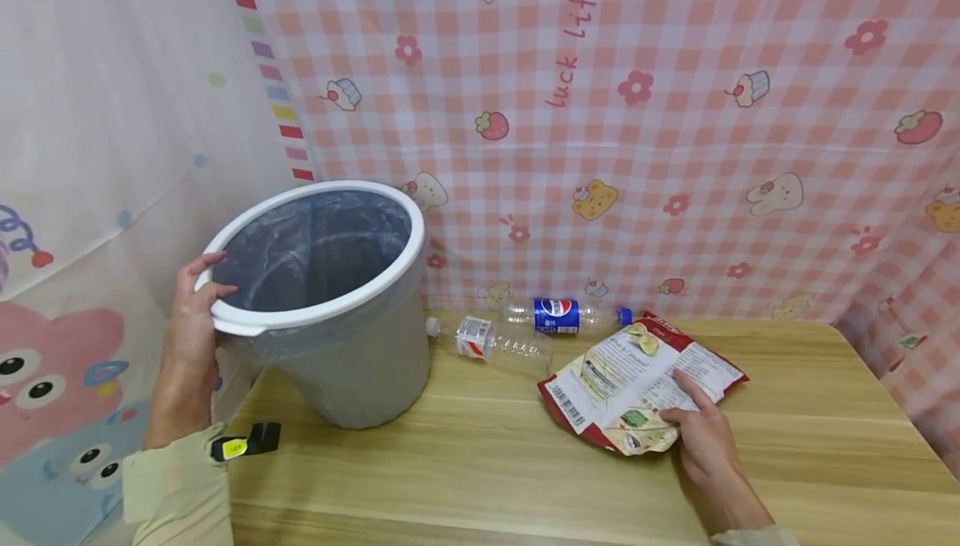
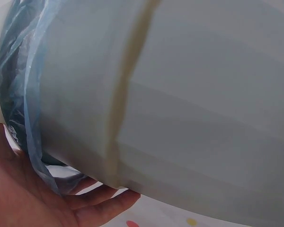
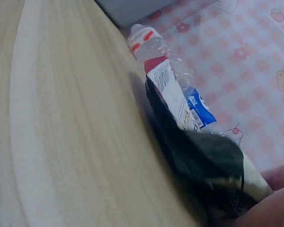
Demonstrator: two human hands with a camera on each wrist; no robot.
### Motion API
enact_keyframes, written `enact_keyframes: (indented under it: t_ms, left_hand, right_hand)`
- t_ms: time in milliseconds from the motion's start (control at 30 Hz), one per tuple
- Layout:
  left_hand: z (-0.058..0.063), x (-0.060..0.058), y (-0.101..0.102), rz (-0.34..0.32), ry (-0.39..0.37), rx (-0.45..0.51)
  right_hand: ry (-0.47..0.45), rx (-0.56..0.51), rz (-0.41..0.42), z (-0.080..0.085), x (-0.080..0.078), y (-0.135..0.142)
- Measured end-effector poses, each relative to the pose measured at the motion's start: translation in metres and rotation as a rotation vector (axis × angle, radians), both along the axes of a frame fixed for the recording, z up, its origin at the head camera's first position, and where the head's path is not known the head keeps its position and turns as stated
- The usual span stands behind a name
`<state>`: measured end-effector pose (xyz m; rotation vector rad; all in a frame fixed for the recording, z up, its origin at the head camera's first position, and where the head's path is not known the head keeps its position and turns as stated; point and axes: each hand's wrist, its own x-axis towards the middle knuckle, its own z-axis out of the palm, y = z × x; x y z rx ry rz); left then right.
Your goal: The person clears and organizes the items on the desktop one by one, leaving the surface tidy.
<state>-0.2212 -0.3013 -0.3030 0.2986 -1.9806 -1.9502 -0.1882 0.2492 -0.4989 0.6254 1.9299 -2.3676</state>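
A grey trash bin (image 1: 375,363) with a white rim and a translucent bluish liner (image 2: 35,94) stands at the left of the table. My left hand (image 1: 191,329) grips the rim on its left side, thumb at the lip and fingers along the outer wall in the left wrist view. At the right, a red and white chip bag (image 1: 611,383) is pinched at its lower right edge by my right hand (image 1: 708,438), the thumb and index finger lying on top. The right wrist view shows the bag (image 3: 170,92) edge-on, slightly raised at the near side.
Two clear plastic bottles lie behind the bag: one with a white and red label (image 1: 476,338) close to the bin, one with a blue Pepsi label (image 1: 557,316) along the back. A pink checked cloth (image 1: 637,154) hangs behind the wooden table (image 1: 450,479).
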Motion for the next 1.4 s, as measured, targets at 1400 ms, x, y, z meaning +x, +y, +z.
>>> enact_keyframes:
  t_ms: [1400]
  left_hand:
    - [0.000, 0.001, 0.002, 0.017, -0.001, -0.029]
  right_hand:
    - [0.135, 0.352, -0.223, 0.037, -0.014, 0.001]
